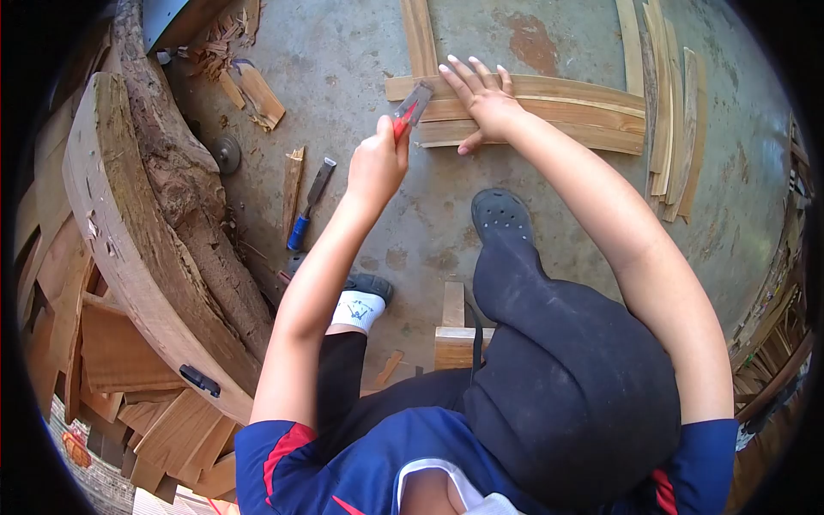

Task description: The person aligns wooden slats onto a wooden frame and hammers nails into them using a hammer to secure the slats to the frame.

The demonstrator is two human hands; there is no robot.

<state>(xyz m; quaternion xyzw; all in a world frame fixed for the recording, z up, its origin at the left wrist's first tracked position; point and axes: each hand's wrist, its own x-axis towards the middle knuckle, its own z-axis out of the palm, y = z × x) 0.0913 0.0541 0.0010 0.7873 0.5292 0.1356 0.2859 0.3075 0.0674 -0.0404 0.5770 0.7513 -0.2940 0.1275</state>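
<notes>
My left hand (378, 163) is closed around the red handle of a tool (415, 106). Its grey metal end is over the left ends of some wooden slats, and I cannot tell its exact kind or whether it touches them. Pressed flat with fingers spread, my right hand (489, 103) rests on the upper wooden slat (566, 87). Just below that lies another wooden slat (558, 135), side by side with it. A blue-handled chisel (311, 204) lies on the concrete floor near my left forearm, beside a thin wood offcut (293, 190).
A large curved log slab (146, 223) stands along the left, with wood scraps (129, 343) below it. Several long strips (674, 120) lie at the right. Shavings (225, 51) and a metal disc (226, 154) are at upper left. A small wood block (455, 348) is between my legs.
</notes>
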